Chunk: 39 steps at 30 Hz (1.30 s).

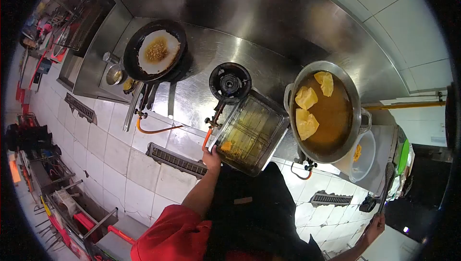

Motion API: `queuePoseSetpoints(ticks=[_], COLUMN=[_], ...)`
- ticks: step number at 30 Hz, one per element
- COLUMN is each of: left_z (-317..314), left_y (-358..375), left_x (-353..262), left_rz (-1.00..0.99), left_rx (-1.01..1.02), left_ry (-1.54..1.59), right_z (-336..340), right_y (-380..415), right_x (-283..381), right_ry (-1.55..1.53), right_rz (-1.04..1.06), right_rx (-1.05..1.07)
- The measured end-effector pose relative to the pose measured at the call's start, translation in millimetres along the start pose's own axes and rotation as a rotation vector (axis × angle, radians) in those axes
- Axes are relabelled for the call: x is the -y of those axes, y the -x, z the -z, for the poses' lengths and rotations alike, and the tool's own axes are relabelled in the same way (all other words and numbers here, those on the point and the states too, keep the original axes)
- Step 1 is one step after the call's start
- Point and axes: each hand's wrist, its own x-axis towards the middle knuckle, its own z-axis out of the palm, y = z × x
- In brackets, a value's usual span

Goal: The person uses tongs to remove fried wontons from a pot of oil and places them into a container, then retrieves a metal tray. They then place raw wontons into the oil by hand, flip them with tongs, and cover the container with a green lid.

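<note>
My left hand (pixel 212 159) grips the near left corner of a rectangular drain tray (pixel 274 142) with a wire rack inside. A small orange scrap (pixel 226 146) and crumbs lie at that corner of the tray. Out at the lower right, my right hand (pixel 376 228) is closed around the handle of a long dark utensil (pixel 386 184), its narrow rounded head pointing away from me. Beyond the tray on the right stands a large two-handled pot (pixel 357 98) of brown oil. Several yellow folded pieces (pixel 306 98) float in its left half.
A black frying pan (pixel 128 62) with a white round layer and brown grains sits at left. Between pan and pot is a bare gas burner (pixel 230 84). A clear plastic bowl (pixel 367 157) with orange bits stands right of the pot. Floor drain grates (pixel 177 160) run below the counter.
</note>
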Motion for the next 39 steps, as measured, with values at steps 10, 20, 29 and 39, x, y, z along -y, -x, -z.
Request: queuePoseSetpoints(ticks=[10,20,29,39], left_z=[2,-27,-21,-67], left_y=[-1,-7,12,-41], left_x=[-13,5,-25,34], left_rz=[0.078,0.108,0.068,-0.006], left_rx=[-0.174,-0.28,-0.24,-0.076], left_ry=[0.183,0.151,0.154,0.064], right_z=[9,10,-3,6], right_y=[1,-22,-11,2], right_x=[40,18,24,-29], right_ry=[0.037,-0.038,-0.053,-0.018], right_rz=[-0.016,0.025,-0.006,-0.158], right_rx=[0.078,0.011,-0.005,0.06])
